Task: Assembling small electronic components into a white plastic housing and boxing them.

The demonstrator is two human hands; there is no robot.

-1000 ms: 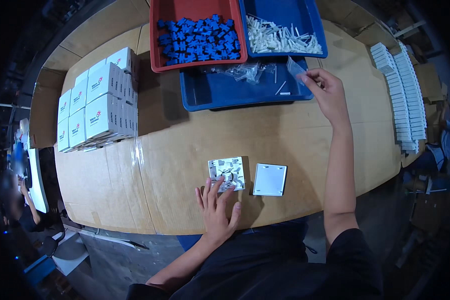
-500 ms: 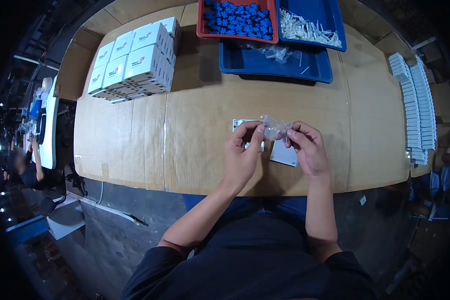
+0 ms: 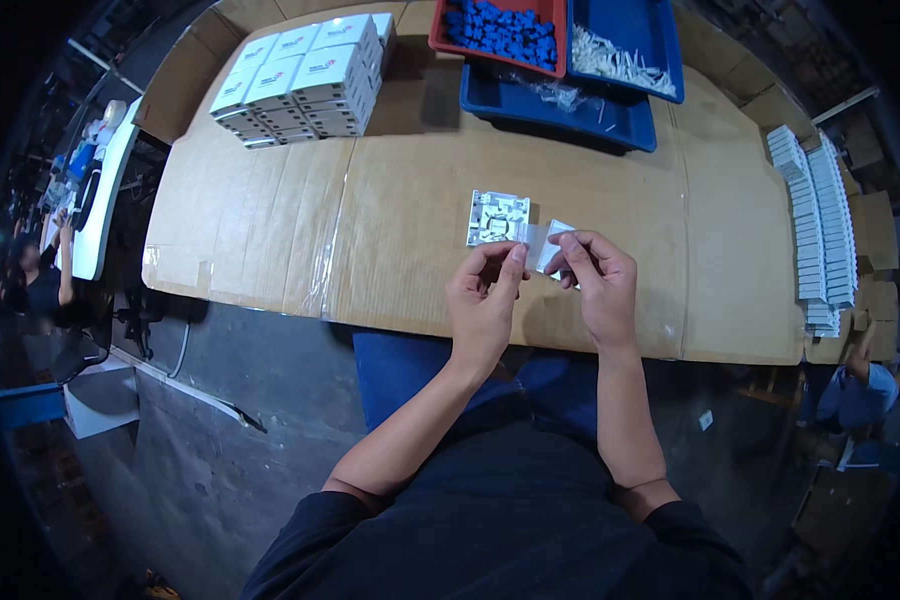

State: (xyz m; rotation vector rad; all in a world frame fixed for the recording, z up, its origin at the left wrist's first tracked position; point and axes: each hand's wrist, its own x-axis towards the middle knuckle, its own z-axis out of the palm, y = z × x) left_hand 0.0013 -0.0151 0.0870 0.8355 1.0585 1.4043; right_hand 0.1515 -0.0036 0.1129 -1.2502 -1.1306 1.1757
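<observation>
Between the thumb and fingers of my left hand [image 3: 483, 305] is a small clear plastic bag [image 3: 535, 239]. My right hand [image 3: 602, 292] is closed in a pinch at the bag's other side, though its fingertips partly hide the grip. Just beyond my left fingertips, a square white plastic housing [image 3: 498, 212] lies on the cardboard with its moulded inside facing up. A flat white cover plate [image 3: 557, 232] lies behind my right fingers, which hide part of it.
White boxes [image 3: 325, 75] are stacked at the back left. At the back, a red tray [image 3: 448, 45] of blue plastic parts and a blue tray [image 3: 678, 85] of white pieces rest above another blue tray [image 3: 480, 102]. Stacked white parts [image 3: 808, 240] line the right edge. People work at both sides.
The view has shifted, with the table sitting higher in it. The crumpled bag now looks flatter between my hands, and the white housing is less covered by my left hand.
</observation>
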